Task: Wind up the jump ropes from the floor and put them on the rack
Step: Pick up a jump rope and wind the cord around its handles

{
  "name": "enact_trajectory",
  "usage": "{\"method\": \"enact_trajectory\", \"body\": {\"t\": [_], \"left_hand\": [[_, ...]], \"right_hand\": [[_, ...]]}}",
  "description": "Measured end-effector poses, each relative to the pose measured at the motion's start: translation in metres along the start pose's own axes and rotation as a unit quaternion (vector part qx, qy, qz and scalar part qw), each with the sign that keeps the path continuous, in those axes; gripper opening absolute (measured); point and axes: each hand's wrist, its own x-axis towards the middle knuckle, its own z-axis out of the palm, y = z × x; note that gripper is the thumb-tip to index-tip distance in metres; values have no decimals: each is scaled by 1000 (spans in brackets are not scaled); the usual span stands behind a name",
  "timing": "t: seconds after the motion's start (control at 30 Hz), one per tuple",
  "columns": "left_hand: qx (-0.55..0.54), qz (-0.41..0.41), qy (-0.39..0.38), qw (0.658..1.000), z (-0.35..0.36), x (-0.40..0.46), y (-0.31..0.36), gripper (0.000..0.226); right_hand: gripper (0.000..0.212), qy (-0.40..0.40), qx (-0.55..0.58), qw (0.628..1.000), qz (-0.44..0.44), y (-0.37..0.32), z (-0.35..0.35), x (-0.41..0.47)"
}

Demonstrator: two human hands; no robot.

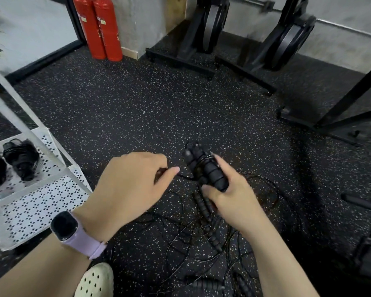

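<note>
I am gripping the paired handles (204, 170) in my right hand (229, 196) while my left hand (133, 185) is pinching the cord (181, 175). The cord is trailing into the loose tangle (201, 239) on the floor (137, 103), so it is likely snagging or loosening as I wind, well before reaching the rack (41, 189).

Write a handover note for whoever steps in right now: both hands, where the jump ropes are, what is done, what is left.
Right hand: grips the paired black handles of one jump rope, with a few turns of cord already round them.
Left hand: pinches that rope's cord, mid-wind.
Done: two wound ropes lie on the upper shelf of the white rack, at the left.
Left: finish this wind and shelve the bundle. More ropes lie tangled on the floor below the hands, with other handles near the bottom edge; how many ropes cannot be told.
</note>
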Motion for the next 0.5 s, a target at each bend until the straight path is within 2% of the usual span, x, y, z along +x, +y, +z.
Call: {"method": "enact_trajectory", "body": {"t": [0.13, 0.2, 0.3, 0.4, 0.43, 0.5], "left_hand": [[37, 65, -71, 995, 2, -1, -6, 44], [36, 61, -129, 989, 2, 0, -7, 48], [-8, 44, -196, 980, 0, 2, -6, 48], [-136, 8, -237, 962, -2, -1, -1, 44], [-206, -26, -257, 944, -5, -1, 1, 44], [-366, -84, -303, 876, -15, 2, 5, 39]], "right_hand": [[76, -163, -143, 976, 8, -3, 8, -5], [78, -237, -146, 960, 14, -4, 8, -5], [71, -352, -40, 934, 48, -6, -2, -5], [58, -447, 76, 888, 80, -4, -18, -4], [56, -474, 127, 868, 79, -1, -22, -4], [56, -519, 213, 825, 63, -2, -26, -7]]}}
